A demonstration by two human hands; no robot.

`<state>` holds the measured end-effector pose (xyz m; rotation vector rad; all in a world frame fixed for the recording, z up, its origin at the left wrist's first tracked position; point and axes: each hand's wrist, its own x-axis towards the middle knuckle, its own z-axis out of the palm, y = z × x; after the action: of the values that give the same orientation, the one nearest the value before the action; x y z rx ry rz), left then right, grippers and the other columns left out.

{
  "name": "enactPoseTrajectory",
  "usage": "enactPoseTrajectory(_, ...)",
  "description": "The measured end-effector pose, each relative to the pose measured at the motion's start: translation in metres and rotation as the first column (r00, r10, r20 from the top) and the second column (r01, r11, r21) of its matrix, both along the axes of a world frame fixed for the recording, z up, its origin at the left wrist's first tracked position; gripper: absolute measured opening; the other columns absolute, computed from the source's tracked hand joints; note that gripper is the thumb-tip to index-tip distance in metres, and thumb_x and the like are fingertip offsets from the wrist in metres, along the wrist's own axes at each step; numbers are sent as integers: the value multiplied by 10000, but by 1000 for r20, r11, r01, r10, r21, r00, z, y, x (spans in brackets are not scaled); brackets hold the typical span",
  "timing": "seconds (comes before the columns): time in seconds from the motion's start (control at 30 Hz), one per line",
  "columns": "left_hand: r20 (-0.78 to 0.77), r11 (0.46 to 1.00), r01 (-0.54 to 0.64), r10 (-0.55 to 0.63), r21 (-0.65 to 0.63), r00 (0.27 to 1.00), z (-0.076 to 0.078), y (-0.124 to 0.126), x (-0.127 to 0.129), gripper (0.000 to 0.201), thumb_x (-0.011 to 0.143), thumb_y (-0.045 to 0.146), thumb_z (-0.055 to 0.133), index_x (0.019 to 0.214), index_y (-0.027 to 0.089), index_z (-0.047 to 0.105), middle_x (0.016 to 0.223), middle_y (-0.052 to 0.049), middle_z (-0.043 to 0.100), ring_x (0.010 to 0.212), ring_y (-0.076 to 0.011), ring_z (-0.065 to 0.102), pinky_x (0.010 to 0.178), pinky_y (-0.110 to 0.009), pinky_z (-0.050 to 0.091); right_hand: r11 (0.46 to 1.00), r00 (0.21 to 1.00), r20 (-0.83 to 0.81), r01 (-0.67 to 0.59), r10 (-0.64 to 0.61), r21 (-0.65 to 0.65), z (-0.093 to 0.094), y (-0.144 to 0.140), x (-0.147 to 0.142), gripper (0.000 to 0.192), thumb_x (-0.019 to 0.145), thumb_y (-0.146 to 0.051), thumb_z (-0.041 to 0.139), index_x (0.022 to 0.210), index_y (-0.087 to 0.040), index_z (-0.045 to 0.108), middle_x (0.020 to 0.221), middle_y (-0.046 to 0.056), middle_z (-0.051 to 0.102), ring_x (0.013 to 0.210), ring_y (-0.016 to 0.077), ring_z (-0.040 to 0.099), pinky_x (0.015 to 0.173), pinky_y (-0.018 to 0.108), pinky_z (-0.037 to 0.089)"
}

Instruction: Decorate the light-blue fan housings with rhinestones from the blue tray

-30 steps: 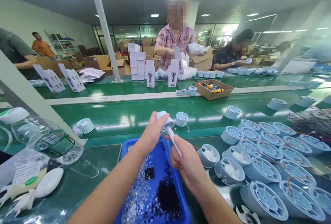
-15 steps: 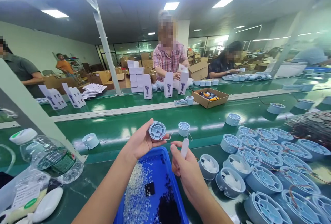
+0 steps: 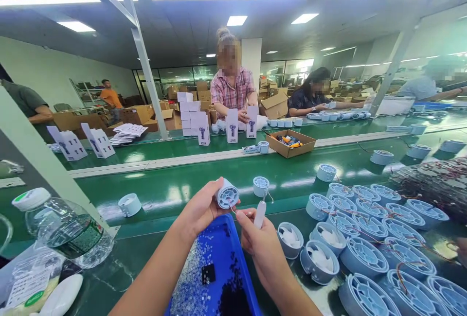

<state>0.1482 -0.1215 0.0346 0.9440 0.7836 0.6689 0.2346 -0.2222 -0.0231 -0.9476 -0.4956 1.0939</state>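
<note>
Plainly, your left hand (image 3: 202, 211) had its fingers curled closely around a pale blue fan housing (image 3: 228, 197) near the middle of your view, the spoked face turned toward you. Your right hand (image 3: 260, 239), at 5 o'clock from that housing, had its fingers folded around a slim white tool (image 3: 260, 215), which poked up out of the fist. A thin reddish wire (image 3: 231, 207) ran from the housing toward your right thumb and forefinger; I could not tell whether they pinched it.

At 6 o'clock, below your hands, lay a blue tray (image 3: 218, 243) with small clear pieces toward 7 o'clock, black pieces toward 5 o'clock and 1 black square (image 3: 208, 274) between. A loose housing (image 3: 261, 186) stood near your right hand, at 3 o'clock on the green belt (image 3: 175, 170), and 1 more pale housing (image 3: 129, 204) sat at 9 o'clock. Between 3 and 4 o'clock, rows of spoked housings (image 3: 366, 253) crowded the surface, beside 3 bladed housings (image 3: 320, 263). A plastic bottle (image 3: 73, 238) leaned between 8 and 9 o'clock. At 12 o'clock, a co-worker in a plaid shirt (image 3: 233, 90) handled white cartons (image 3: 232, 129).
</note>
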Motion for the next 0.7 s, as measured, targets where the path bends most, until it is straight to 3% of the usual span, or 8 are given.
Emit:
enactPoseTrajectory(0.1,-21,983,-86,91,162,996,-5,12,-8,191,824,321,628,846,177,504,783,-36,617,677,-165,643,635,-323,561,1000,1000,16,-13,13,-25,-5,1,-2,443,636,-525,784,816,-157,614,461,-124,298,416,42,199,415,204,145)
enactPoseTrajectory(0.17,-61,928,-169,200,332,978,-10,27,-18,232,790,346,665,845,184,510,781,-19,604,663,-132,598,620,-267,523,997,998,46,-40,43,-69,-9,1,-4,479,648,-548,765,900,-162,636,459,-122,294,408,50,214,413,202,149)
enactPoseTrajectory(0.27,-224,697,-229,494,679,840,-19,53,-41,294,724,394,717,761,187,511,701,0,566,594,-106,510,532,-204,397,990,987,140,-55,73,-132,-17,1,-6,496,687,-578,715,981,-187,636,477,-102,347,413,76,284,417,209,198)
enactPoseTrajectory(0.3,-270,639,-209,568,740,778,-22,61,-49,316,702,396,734,716,190,494,668,6,542,563,-103,484,507,-207,359,989,979,192,-43,69,-139,-19,0,-6,483,701,-576,702,989,-194,639,493,-92,378,430,88,318,426,215,229)
enactPoseTrajectory(0.33,-304,614,-193,610,765,732,-24,67,-56,342,683,395,746,681,196,468,644,13,518,532,-102,465,490,-215,332,990,967,248,-28,63,-141,-21,0,-7,462,716,-567,691,991,-199,645,511,-82,408,452,100,352,441,223,264)
enactPoseTrajectory(0.47,-337,649,-218,618,729,710,-29,79,-76,426,632,412,776,719,228,401,662,32,498,447,-104,454,464,-240,296,989,911,407,3,60,-150,-26,-3,-7,449,770,-532,643,1086,-214,661,631,-28,568,586,158,506,536,261,392)
enactPoseTrajectory(0.6,-393,684,-131,553,718,734,-33,83,-82,452,609,505,770,725,223,436,682,1,528,487,-123,474,510,-258,295,994,846,525,-52,97,-99,-27,-5,-9,486,800,-519,603,1193,-235,630,993,50,686,898,220,605,721,311,473)
enactPoseTrajectory(0.7,-407,644,-103,591,758,697,-38,86,-83,484,584,501,786,749,222,426,693,-11,505,571,-149,478,548,-265,288,992,772,623,-83,127,-100,-27,-7,-10,435,800,-469,629,1161,-226,617,905,30,673,739,173,587,658,287,465)
